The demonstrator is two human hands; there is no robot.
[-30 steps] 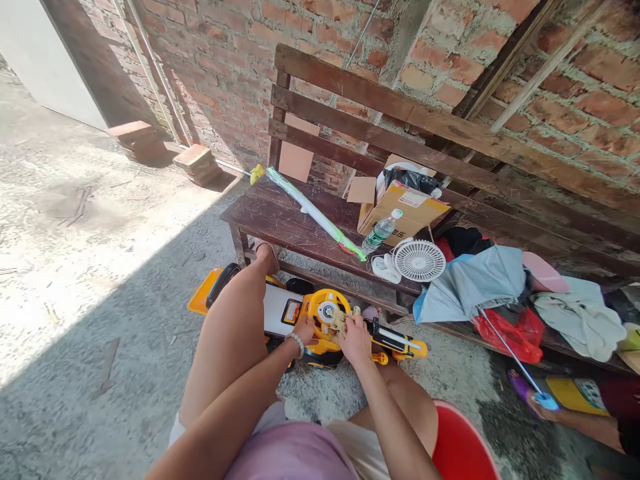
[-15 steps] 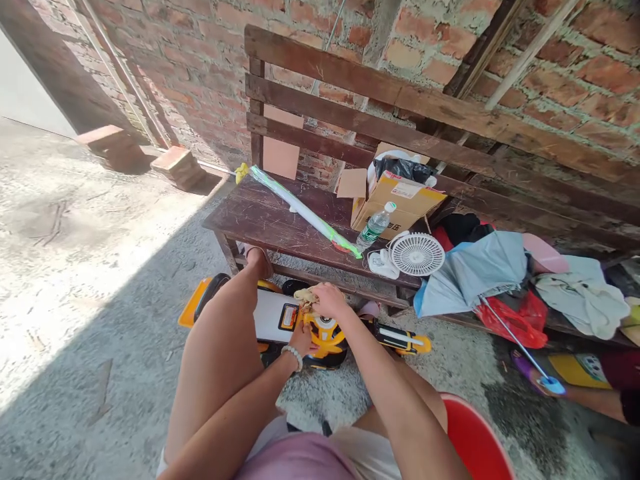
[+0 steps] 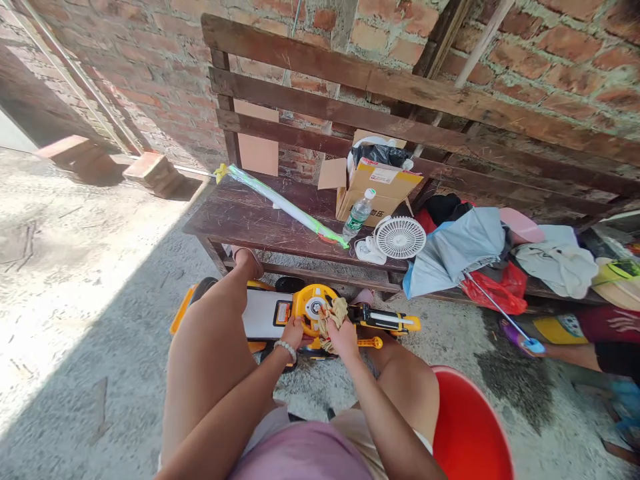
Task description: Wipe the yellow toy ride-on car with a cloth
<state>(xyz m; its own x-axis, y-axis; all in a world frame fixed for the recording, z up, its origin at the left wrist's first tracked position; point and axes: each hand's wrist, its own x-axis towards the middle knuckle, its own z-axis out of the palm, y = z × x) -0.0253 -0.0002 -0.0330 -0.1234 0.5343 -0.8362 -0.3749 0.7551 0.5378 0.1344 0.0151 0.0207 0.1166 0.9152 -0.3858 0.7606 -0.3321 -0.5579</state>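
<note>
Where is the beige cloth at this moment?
The beige cloth is in the person's right hand, below and slightly right of the head view's centre, at the right-hand edge of the yellow steering wheel.

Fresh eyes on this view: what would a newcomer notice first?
Probably the yellow toy car, low in the centre, with a crumpled cloth in the right hand at its steering wheel. Next, the bright red bucket at bottom right, then the white fan on the dark bench.
</note>
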